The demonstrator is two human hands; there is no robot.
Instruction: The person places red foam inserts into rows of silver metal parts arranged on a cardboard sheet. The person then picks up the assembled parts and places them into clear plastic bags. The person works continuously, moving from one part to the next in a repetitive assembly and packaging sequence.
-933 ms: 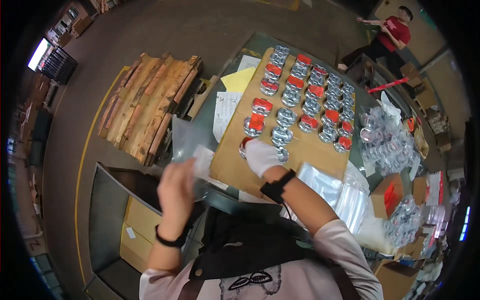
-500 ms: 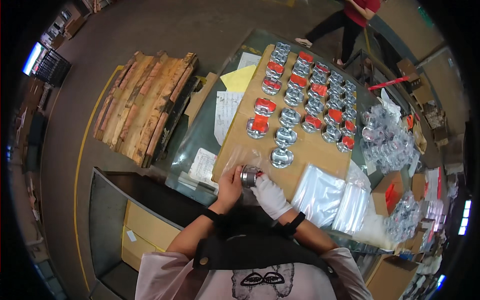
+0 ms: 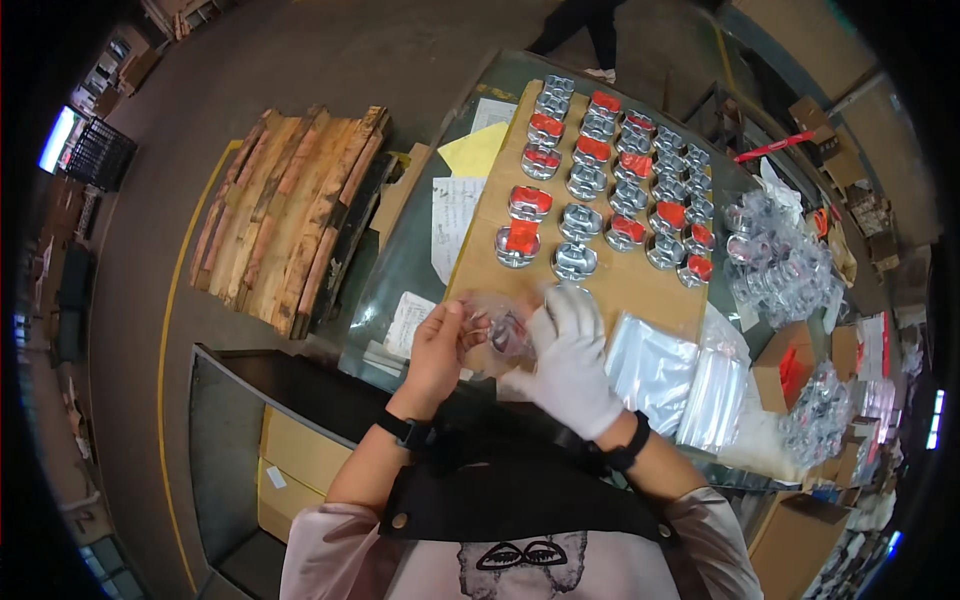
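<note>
My bare left hand is closed on a clear plastic bag with a metal piston inside, held over the near edge of the cardboard sheet. Right beside the bag is my right hand in a white glove, its fingers spread and slightly blurred. Whether it touches the plastic I cannot tell. Beyond my hands, rows of bare pistons stand on the cardboard, several with red patches on top. One piston is partly hidden behind my gloved fingers.
Flat clear bags lie right of my gloved hand. Bagged pistons are heaped at the table's right side, near a small carton. Papers lie along the left. A wooden pallet stands left of the table; a person walks beyond it.
The piston, gripped between both hands before, is now inside the clear bag in my left hand. My right hand has let go and spread its fingers. The person beyond the table has moved left.
</note>
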